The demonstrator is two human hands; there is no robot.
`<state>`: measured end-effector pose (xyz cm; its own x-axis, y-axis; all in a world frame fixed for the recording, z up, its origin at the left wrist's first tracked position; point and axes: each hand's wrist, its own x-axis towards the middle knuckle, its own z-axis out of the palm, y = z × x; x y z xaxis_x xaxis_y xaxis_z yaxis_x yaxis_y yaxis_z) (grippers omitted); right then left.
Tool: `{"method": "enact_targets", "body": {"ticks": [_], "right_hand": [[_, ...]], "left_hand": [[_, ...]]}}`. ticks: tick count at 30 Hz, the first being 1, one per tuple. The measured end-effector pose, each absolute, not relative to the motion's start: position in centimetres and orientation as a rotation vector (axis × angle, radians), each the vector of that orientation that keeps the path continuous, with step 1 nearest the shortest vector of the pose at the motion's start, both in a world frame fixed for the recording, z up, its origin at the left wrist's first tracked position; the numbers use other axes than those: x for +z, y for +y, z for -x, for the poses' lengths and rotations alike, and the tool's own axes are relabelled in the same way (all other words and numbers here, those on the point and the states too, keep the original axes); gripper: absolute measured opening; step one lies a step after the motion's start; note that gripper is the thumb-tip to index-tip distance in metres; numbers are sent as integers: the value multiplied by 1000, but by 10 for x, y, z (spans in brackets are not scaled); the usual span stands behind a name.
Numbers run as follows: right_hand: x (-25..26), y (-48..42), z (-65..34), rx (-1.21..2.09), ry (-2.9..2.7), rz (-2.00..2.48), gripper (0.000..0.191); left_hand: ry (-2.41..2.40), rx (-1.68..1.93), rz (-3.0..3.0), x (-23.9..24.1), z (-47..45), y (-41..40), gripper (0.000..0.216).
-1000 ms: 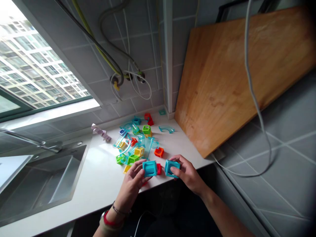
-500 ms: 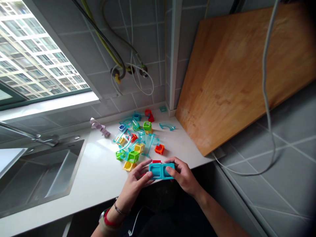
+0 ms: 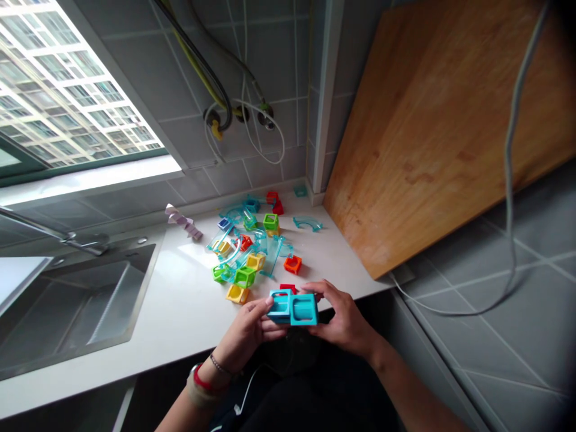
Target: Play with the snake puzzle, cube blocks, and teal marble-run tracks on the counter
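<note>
- The teal blocks (image 3: 292, 308) were two hollow, square-framed plastic cubes with smooth, matte walls, set side by side and touching so that they read as one short bar.
- They were held in the air just past the near edge of the table (image 3: 180, 318), a smooth white slab.
- The left hand (image 3: 245, 329) was closed on the left end of the teal blocks, thumb on top and fingers curled beneath.
- The right hand (image 3: 344, 321) clamped the right end the same way, its fingers bent over the far side.
- A red wristband (image 3: 199, 382) and a thin bracelet circled the left wrist.
- Beyond the hands lay a loose heap of like pieces: a green cube (image 3: 245, 276), a yellow cube (image 3: 236, 293), an orange cube (image 3: 292, 264) and a red cube (image 3: 287, 289) just behind the teal blocks.
- Clear, glossy blue-green curved track pieces (image 3: 308, 224) lay among and beside them.
- A large wooden board (image 3: 432, 132) with visible grain leaned against the grey tiled wall on the right.
- A brushed steel sink (image 3: 67, 312) was sunk into the table on the left.
</note>
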<state>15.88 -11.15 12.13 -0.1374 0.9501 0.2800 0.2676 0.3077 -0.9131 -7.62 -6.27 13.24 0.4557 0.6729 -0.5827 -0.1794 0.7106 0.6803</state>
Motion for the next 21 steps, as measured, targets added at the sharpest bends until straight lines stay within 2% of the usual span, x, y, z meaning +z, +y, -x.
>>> {"method": "enact_targets", "body": {"ticks": [3, 9, 21], "right_hand": [[126, -112, -159, 804, -1723, 1070, 58], [124, -115, -153, 792, -1592, 1125, 51], [121, -120, -156, 898, -1522, 1188, 55]], "left_hand": [[936, 618, -572, 137, 76, -63, 32], [946, 600, -685, 144, 79, -60, 37], [959, 608, -840, 144, 82, -66, 50]]}}
